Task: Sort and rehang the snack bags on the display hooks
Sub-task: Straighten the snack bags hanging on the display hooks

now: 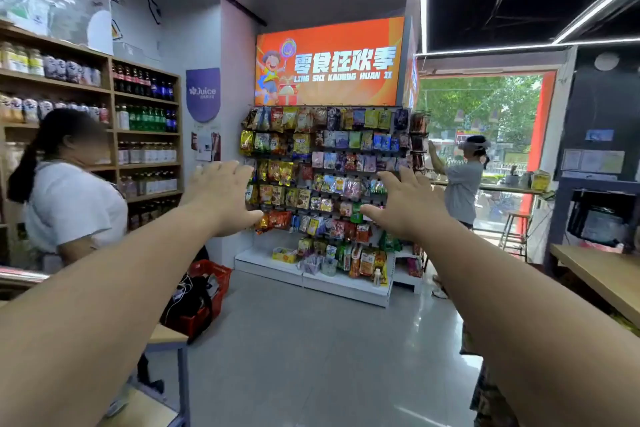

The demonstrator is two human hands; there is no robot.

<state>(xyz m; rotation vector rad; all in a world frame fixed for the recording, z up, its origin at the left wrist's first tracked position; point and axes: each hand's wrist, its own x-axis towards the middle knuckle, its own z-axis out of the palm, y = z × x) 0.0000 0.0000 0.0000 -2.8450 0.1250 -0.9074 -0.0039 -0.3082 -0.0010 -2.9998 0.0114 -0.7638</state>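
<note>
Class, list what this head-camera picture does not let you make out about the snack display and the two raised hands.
Head view only:
- Print on the snack bags: too small, too far.
- Bags behind the left hand and right hand: covered by them.
- Contents of the red basket: hidden by a black bag.
- Both palms: turned away.

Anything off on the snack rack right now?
Bottom right: snack bags bunch and lean on the white base shelf, seemingly not hung like the tidier rows above. The left hand and right hand are open, holding nothing.
</note>
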